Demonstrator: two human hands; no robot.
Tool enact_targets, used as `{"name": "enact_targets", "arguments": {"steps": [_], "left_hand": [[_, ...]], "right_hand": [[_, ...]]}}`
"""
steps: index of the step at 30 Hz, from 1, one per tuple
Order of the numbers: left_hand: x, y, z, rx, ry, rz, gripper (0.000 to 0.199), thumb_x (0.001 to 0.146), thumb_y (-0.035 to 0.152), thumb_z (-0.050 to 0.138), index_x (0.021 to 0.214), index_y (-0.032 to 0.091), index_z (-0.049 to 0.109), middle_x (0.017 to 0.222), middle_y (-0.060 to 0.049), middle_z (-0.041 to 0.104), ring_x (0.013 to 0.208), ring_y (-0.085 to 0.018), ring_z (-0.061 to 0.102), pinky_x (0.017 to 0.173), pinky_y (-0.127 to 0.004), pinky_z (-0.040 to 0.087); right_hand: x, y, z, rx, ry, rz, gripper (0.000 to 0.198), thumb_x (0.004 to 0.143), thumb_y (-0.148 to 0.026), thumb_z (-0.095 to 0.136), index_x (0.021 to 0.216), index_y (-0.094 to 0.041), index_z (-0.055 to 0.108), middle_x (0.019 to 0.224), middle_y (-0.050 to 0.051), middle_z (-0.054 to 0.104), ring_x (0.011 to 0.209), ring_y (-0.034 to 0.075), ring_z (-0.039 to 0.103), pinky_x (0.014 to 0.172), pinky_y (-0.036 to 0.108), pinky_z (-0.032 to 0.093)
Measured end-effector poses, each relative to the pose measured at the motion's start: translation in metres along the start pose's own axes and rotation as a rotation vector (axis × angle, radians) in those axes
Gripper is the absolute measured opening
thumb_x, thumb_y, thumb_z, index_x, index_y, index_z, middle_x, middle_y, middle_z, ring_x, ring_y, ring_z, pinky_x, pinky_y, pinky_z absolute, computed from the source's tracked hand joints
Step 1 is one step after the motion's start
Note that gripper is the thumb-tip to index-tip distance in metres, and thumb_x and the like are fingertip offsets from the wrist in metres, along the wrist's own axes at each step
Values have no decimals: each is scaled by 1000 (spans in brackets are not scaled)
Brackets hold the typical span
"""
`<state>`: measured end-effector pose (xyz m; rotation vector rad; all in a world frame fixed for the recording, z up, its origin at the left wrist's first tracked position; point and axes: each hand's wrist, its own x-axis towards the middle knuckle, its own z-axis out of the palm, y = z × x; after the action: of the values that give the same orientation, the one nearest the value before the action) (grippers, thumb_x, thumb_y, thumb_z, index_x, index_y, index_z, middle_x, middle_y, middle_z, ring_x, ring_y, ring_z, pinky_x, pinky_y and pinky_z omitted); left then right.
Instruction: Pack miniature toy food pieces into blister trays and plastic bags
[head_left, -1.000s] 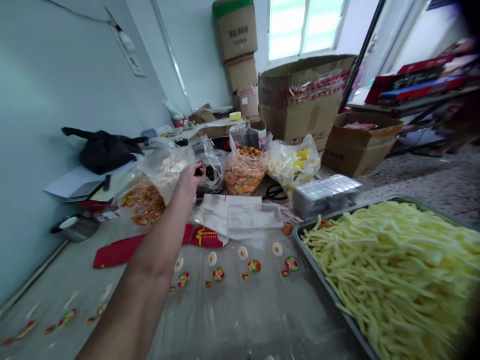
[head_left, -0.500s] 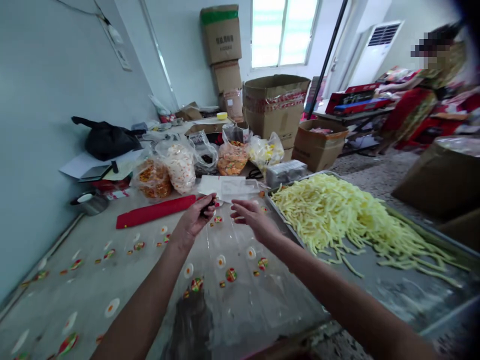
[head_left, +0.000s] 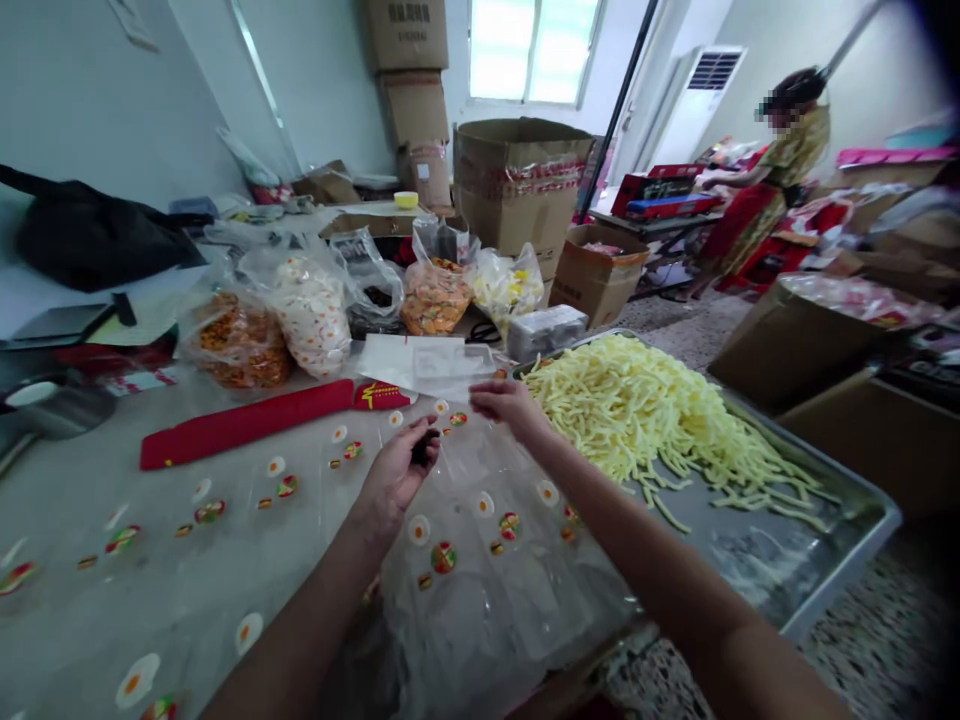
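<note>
My left hand (head_left: 394,470) is curled palm up around several small dark pieces (head_left: 426,448), whose kind I cannot make out. To its right, my right hand (head_left: 511,404) hovers over the table, fingertips pinched together; anything between them is too small to see. Below both hands lie rows of clear plastic packets (head_left: 465,620). On them sit little fried-egg pieces (head_left: 419,530), round red-and-green pieces (head_left: 443,557) and tiny burger-like pieces (head_left: 425,580). Just beyond the right hand are white sheets and a clear plastic tray (head_left: 450,365).
A folded red cloth-like strip (head_left: 247,425) lies at left. Behind it stand plastic bags of small pieces (head_left: 311,310). A metal tray (head_left: 862,520) of pale yellow strips (head_left: 637,420) is at right. Cardboard boxes (head_left: 517,190) stand behind; a person (head_left: 780,170) works far right.
The view has shifted rightward. My left hand has turned more palm up, showing the dark pieces. My right hand's fingers have gone from spread to pinched.
</note>
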<state>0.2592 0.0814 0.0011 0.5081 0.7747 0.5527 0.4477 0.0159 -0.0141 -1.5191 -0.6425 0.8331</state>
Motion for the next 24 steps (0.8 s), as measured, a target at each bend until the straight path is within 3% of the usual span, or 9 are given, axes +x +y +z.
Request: {"name": "enact_targets", "arguments": {"steps": [3,5,9,13,16,19,21,24], "left_hand": [[10,16,-2,77,29,-1,18,89,1,55,97,8,70,76,-6,65,56,-7,60,49,-14,49],[18,24,-5,101,16,-48,22,86,-2,54,97,7,70,78,-7,66,59,-9,63,49,-14,50],[33,31,-11,122,-34,-93,27,80,-9,54,94,6,72,81,-9,69,64,-11,68,51,-14,52],[45,31,-19,107,-23,-94,24,79,-9,60,91,8,73,84,-9,72,71,-14,72,53,-14,55],[51,29,-23,81,-17,-99,23,80,-8,64,90,10,73,83,-8,73,72,-15,73,53,-15,56],[52,25,-25,54,-23,-91,19,81,-5,67,89,11,73,83,-7,73,70,-13,73,52,-14,56],[50,21,-24,50,-27,-94,16,82,-2,69,89,12,72,82,-6,72,68,-13,72,51,-14,56],[45,13,-21,78,-39,-84,10,83,2,72,87,11,72,77,-4,71,64,-11,69,51,-14,54]], "right_hand": [[45,-11,-46,-334,22,-44,21,58,-27,80,75,-17,73,54,-2,60,53,14,53,55,25,37],[67,-12,-61,-541,5,-71,20,50,-17,84,66,-18,72,49,-4,57,53,14,53,56,25,35],[89,-4,-62,-844,-37,-146,24,44,-9,86,50,-20,65,49,-5,56,59,14,53,59,25,31],[95,6,-64,-976,-42,-216,19,55,-21,88,55,-20,69,53,-3,59,59,13,51,59,26,30],[88,7,-69,-981,-58,-274,15,67,-32,84,65,-20,75,61,-1,66,62,14,54,61,26,32],[65,5,-61,-815,-25,-356,24,82,-41,74,75,-18,78,66,1,69,62,15,56,60,26,35],[41,4,-43,-612,-77,-361,31,87,-47,67,85,-18,79,69,3,70,61,15,57,59,26,38],[4,6,-5,-387,-290,-334,33,87,-45,68,105,-20,79,81,3,74,69,17,61,62,26,43]]}}
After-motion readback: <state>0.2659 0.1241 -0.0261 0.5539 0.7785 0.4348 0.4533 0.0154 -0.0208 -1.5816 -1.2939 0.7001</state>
